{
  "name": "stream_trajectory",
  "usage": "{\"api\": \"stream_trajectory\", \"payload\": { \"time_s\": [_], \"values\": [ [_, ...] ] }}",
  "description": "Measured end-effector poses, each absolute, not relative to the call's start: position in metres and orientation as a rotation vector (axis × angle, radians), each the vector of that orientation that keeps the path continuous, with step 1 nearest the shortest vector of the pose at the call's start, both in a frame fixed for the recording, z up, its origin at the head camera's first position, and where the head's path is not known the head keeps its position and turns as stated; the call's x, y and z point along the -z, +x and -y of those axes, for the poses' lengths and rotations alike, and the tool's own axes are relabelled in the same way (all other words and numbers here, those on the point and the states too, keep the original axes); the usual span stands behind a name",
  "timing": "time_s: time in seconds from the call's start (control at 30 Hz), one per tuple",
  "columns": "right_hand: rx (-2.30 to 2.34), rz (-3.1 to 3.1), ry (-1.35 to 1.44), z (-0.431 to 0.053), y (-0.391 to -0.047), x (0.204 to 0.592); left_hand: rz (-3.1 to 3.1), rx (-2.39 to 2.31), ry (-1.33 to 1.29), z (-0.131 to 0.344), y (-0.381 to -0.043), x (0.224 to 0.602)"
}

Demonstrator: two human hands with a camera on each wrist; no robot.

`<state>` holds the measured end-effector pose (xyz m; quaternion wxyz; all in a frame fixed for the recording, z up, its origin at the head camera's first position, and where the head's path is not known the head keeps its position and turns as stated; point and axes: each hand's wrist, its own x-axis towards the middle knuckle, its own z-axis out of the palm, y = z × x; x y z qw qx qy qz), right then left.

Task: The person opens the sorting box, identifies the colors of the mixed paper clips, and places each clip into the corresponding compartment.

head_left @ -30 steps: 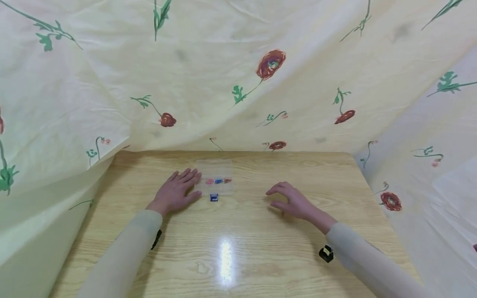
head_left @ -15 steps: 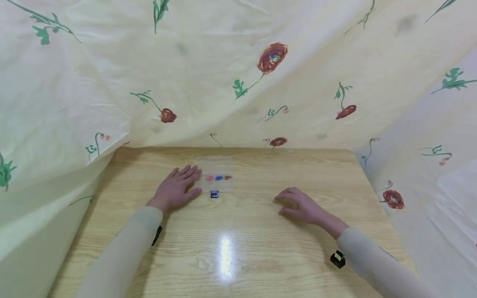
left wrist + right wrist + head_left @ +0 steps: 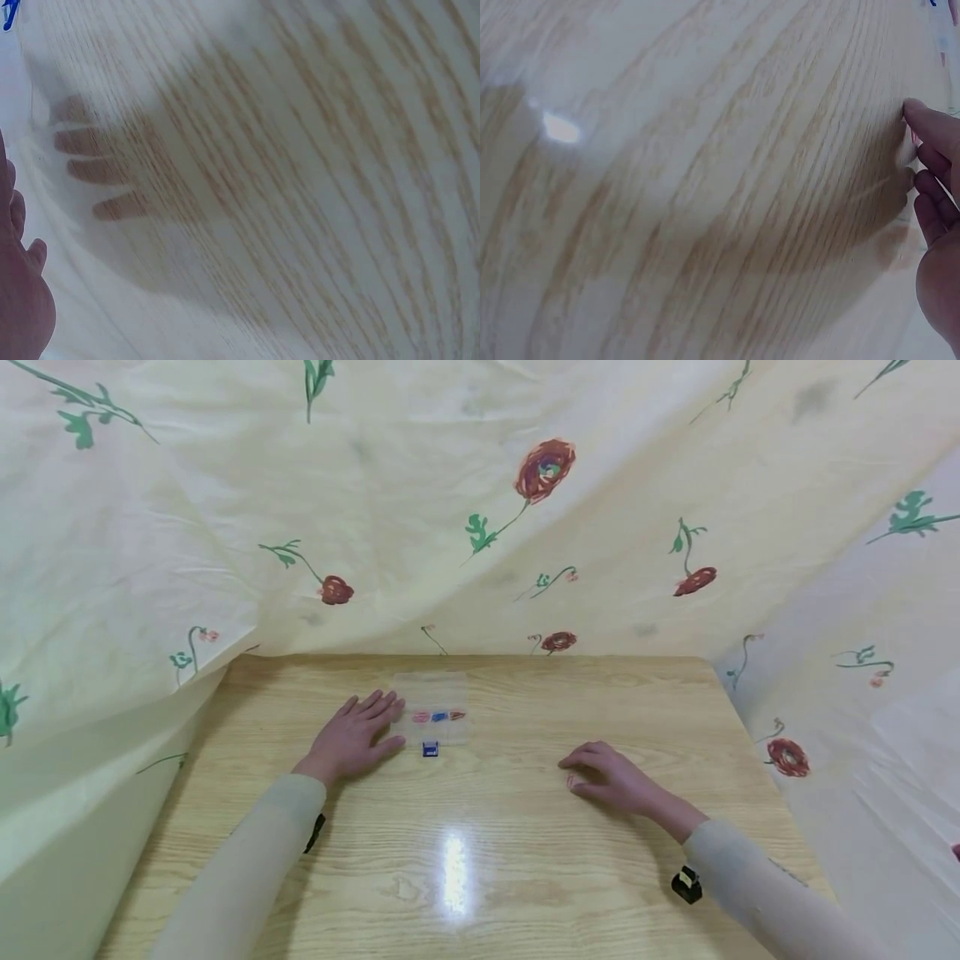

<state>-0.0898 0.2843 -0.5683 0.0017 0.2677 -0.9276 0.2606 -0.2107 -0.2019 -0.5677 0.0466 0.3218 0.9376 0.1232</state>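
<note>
My left hand [image 3: 352, 742] lies flat with its fingers spread, fingertips and thumb at the left edge of a clear compartment box [image 3: 429, 689]. Inside the box, small pink pieces [image 3: 422, 717], blue pieces [image 3: 439, 717] and reddish-brown pieces [image 3: 457, 716] sit in a row. My right hand [image 3: 617, 778] is low over the table, its fingers loosely bent and the thumb apart from the forefinger. A small pinkish-red outlined piece, like a paper clip [image 3: 570, 781], shows between those fingertips. In the right wrist view, part of the red clip [image 3: 913, 136] shows beside the fingertips.
A small dark-blue object [image 3: 430, 749] with a pale inset stands at the box's front edge. The wood-grain table [image 3: 360, 877] carries a bright light reflection. Flowered cloth [image 3: 420, 527] hangs behind the table and along both sides.
My right hand has moved right and slightly toward me, and its fingertips now frame the red clip on the table. My left hand stays at the box. The head view has tilted slightly.
</note>
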Motion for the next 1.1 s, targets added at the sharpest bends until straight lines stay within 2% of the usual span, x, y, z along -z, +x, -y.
{"api": "stream_trajectory", "payload": {
  "time_s": [1.1],
  "values": [
    [-0.752,2.785,0.876,-0.278,-0.095,0.577,-2.861,-0.344,0.979,0.2,-0.21,0.563]
  ]
}}
